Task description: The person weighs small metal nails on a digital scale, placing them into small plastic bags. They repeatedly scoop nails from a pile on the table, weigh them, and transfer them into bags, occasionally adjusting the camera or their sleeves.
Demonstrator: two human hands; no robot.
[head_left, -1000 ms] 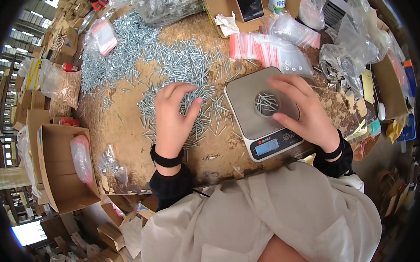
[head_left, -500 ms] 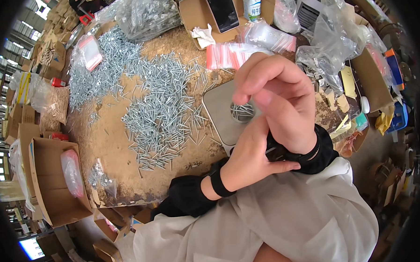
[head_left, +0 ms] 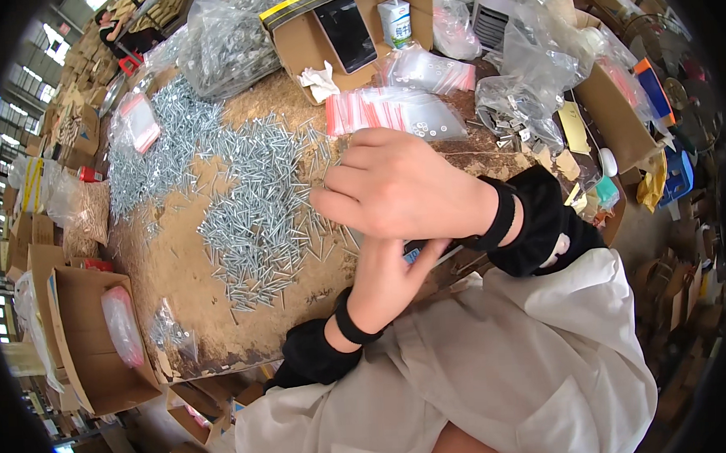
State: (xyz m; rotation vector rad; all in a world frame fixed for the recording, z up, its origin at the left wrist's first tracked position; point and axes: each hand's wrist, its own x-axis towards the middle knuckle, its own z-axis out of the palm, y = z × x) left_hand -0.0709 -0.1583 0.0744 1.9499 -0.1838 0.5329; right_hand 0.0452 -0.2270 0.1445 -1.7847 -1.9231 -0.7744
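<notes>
My right hand (head_left: 406,184) is palm down over the small scale, its fingers curled and their tips hidden. Under and in front of it lies my left hand (head_left: 386,282), thumb stretched to the right and the other fingers covered by the right hand. Most of the scale (head_left: 413,253) is hidden; a bit of its display shows beside the left thumb. To the left of both hands spreads a heap of silvery screws (head_left: 253,207), with a few scattered near the right fingers. What either hand holds, if anything, cannot be seen.
Clear zip bags with red strips (head_left: 390,112) lie beyond my hands. Behind them a cardboard box (head_left: 294,47) holds a phone (head_left: 346,34) and a drink carton (head_left: 395,21). An open carton (head_left: 92,335) stands at the left. Plastic bags of parts (head_left: 520,110) crowd the right.
My right hand has turned palm down and moved left, covering the scale and the round dish of screws on it. My left hand has shifted slightly left and down. The view has tilted a little.
</notes>
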